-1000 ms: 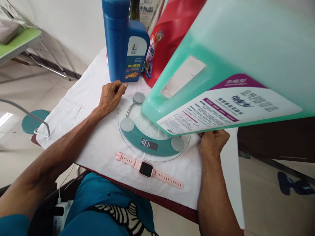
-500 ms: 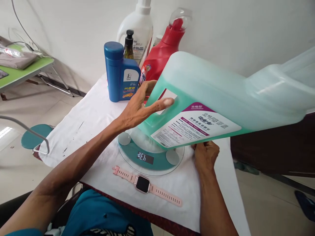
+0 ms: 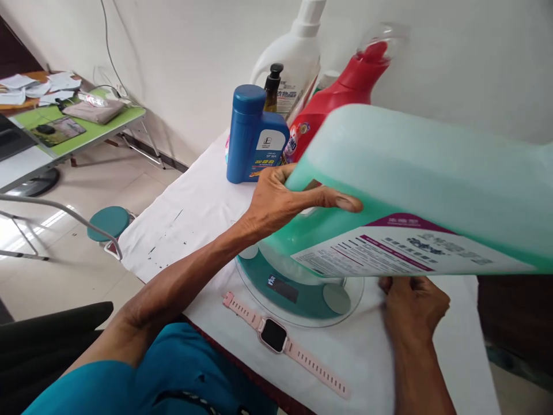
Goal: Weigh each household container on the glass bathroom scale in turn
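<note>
Jug [image 3: 415,155]: in the head view, it slants over your glass scale [image 3: 259,282], its far end out of frame right; contact between them is hard to tell.
Left hand [image 3: 280,199]: yours is wide at the handle opening, thumb across the near face, finger ends hidden behind; how firmly they close, you cannot tell from here.
Right hand [image 3: 415,305]: curled by the jug's lower edge, over the tablecloth [image 3: 173,230]; whether it pinches anything, cannot tell.
Green liquid [image 3: 337,199]: plenty in there, so expect a heavy, sloshing load that could swing your wrist.
Plastic: probably firm with a little give, hardly fragile, slick if wet.
Hold: the handle opening is your surest spot, fingers right through, the other palm bracing the underside.
Smartwatch [image 3: 273,335]: face up, just beside the scale, nearer you.
Blue bottle [image 3: 246,144]: upright, beyond your left hand.
</note>
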`<move>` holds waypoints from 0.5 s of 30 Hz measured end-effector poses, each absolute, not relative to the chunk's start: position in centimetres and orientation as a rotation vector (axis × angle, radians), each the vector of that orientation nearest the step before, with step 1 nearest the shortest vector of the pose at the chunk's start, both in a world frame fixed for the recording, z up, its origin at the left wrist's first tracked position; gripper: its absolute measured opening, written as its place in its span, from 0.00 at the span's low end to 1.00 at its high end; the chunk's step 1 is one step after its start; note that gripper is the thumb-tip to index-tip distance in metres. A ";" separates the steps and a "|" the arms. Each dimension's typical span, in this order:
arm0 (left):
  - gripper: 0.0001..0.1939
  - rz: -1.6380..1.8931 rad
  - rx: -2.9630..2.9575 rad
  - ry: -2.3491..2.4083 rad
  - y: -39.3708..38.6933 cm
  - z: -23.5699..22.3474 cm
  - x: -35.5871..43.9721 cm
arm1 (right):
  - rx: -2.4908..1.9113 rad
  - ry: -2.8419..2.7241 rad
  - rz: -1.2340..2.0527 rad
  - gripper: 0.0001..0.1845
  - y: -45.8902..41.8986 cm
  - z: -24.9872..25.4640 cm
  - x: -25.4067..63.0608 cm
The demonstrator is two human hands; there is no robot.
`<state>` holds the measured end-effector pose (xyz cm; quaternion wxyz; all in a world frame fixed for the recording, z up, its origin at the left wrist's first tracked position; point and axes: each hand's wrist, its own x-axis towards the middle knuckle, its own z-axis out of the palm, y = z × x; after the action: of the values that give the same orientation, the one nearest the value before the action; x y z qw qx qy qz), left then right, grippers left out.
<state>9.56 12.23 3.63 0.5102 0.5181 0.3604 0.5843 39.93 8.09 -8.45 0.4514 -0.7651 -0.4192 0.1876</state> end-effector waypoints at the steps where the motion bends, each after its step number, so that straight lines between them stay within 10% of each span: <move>1: 0.36 1.455 1.241 0.928 11.9 4.0 8.9 | -1.860 -1.039 0.488 0.13 8.0 -8.3 39.7; 15: 0.37 2.073 1.338 1.558 9.0 3.6 -6.6 | -1.790 -1.009 0.531 0.18 8.1 -8.5 39.3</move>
<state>-6.57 8.99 3.57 0.1116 0.4556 0.5307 0.7059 39.33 8.15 -8.52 0.4879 -0.7363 -0.4149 0.2182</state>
